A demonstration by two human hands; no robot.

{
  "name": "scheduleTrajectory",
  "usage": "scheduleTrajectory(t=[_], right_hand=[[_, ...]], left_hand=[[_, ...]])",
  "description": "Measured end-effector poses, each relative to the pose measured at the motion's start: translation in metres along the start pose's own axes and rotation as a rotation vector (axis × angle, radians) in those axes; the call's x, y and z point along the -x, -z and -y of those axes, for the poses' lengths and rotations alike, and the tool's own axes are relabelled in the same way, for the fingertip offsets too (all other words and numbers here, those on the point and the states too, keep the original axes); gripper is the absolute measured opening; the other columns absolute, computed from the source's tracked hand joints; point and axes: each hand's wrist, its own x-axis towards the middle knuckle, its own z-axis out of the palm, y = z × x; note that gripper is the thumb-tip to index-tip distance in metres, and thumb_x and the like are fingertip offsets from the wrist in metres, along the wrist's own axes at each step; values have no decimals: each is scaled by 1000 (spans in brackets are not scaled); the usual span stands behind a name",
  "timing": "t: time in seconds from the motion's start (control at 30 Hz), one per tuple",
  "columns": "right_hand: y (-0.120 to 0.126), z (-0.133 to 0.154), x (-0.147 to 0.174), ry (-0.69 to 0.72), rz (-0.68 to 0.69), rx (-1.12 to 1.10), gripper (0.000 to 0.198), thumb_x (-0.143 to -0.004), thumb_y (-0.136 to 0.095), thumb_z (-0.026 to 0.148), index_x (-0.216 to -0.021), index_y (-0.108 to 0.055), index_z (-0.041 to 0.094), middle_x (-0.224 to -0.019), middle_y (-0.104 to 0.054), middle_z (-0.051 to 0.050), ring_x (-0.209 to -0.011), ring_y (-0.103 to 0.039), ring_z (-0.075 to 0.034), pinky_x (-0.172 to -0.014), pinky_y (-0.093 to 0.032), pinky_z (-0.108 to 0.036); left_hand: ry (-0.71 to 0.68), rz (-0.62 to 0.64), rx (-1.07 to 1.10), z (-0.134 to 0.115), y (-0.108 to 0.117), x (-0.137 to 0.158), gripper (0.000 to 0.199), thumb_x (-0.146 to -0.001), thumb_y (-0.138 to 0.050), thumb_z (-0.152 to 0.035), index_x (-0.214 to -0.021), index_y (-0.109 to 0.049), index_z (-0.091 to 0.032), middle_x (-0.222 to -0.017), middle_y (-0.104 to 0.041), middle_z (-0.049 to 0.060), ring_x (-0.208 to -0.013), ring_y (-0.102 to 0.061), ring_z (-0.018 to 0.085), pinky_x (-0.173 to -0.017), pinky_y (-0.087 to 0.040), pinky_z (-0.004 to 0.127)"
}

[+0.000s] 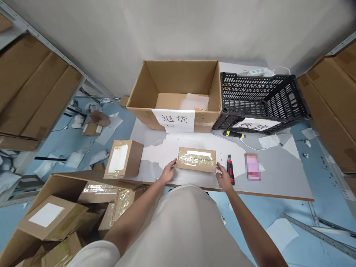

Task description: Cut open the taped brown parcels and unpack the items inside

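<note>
A sheet (172, 119) reading "退货" is hanging on the large carton (207, 118); a paper (257, 124) on the black crate (302, 102) is showing "换货". The taped parcel (196, 161) is lying on the tabletop (286, 176), its white label (199, 153) too small to read. The left hand (168, 171) and right hand (224, 176) are flanking its ends, fingers loosely spread; whether they are touching it, I cannot tell. A red-and-black cutter (230, 170) is lying just beside the right hand.

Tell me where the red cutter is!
In the head view, the red cutter lies on the table, right of centre, between the right hand and the pink thing.
</note>
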Motion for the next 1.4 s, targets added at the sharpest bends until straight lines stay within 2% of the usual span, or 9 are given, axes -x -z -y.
scheduleTrajectory(t=[0.13, 0.33, 0.47, 0.57, 0.83, 0.97, 1.07, 1.27, 1.4], right_hand=[[-9, -4, -1, 24, 112, 82, 62, -71, -58, 29, -131, -44, 23, -130, -51, -9, -116, -50, -24, -96, -44, -43], [-9, 22, -4, 25, 106, 110, 41, -82, -47, 42, -115, -54, 19, -112, -60, -10, -103, -57, -23, -85, -49, -38], [-6, 48, -11, -9, 121, 392, 43, -89, -30, 49, -95, -58, 17, -95, -62, -11, -91, -57, -23, -83, -45, -37], [-13, 58, -17, -71, 123, 541, 47, -91, -21, 48, -83, -56, 17, -89, -62, -13, -87, -57, -24, -79, -43, -36], [-18, 53, -21, -109, 152, 483, 46, -90, -25, 51, -84, -57, 18, -90, -65, -12, -85, -60, -23, -74, -45, -32], [-14, 43, -18, -104, 119, 358, 48, -90, -28, 49, -102, -61, 16, -105, -65, -13, -96, -59, -24, -82, -46, -36], [-11, 24, -12, -75, 49, 250, 44, -89, -30, 35, -119, -55, 15, -117, -60, -14, -99, -61, -22, -88, -47, -38], [-10, -4, -4, 30, 204, 225, 64, -73, -48, 14, -136, -39, 22, -130, -54, -7, -116, -53, -21, -97, -44, -39], [-17, -3, -2, 12, 265, 152, 68, -72, -52, 15, -137, -36, 26, -126, -57, -5, -114, -56, -21, -98, -43, -40]], left_hand=[[-63, 98, -38, -1, -8, 4, 50, -60, -63, -25, -111, -61, -22, -120, -61, 5, -119, -49, 25, -107, -30, 43], [-105, 26, -188, -17, -7, 5, 33, -74, -57, -42, -96, -66, -19, -97, -66, 7, -93, -59, 22, -85, -45, 34], [-139, -45, -516, -26, 0, -2, 45, -85, -39, -50, -74, -67, -16, -74, -63, 6, -70, -56, 18, -68, -42, 29], [-110, -85, -600, -27, -3, -12, 51, -87, -33, -51, -65, -64, -17, -71, -63, 6, -66, -55, 17, -66, -40, 28], [-92, -96, -565, -19, -5, -23, 47, -87, -36, -49, -85, -69, -16, -85, -67, 8, -77, -58, 20, -75, -43, 31], [-76, -100, -520, -12, 0, -19, 43, -89, -33, -38, -99, -67, -15, -96, -68, 10, -88, -61, 21, -82, -45, 34], [-65, -80, -479, -3, 10, -15, 39, -84, -37, -23, -112, -62, -13, -102, -68, 11, -87, -63, 19, -84, -47, 34], [-126, 152, -319, 17, 23, -5, 69, -62, -57, -14, -130, -48, -16, -128, -56, 8, -118, -52, 25, -95, -45, 38], [-152, 236, -266, 25, 15, -4, 54, -67, -61, -26, -120, -58, -20, -114, -65, 2, -111, -56, 25, -98, -43, 39]])
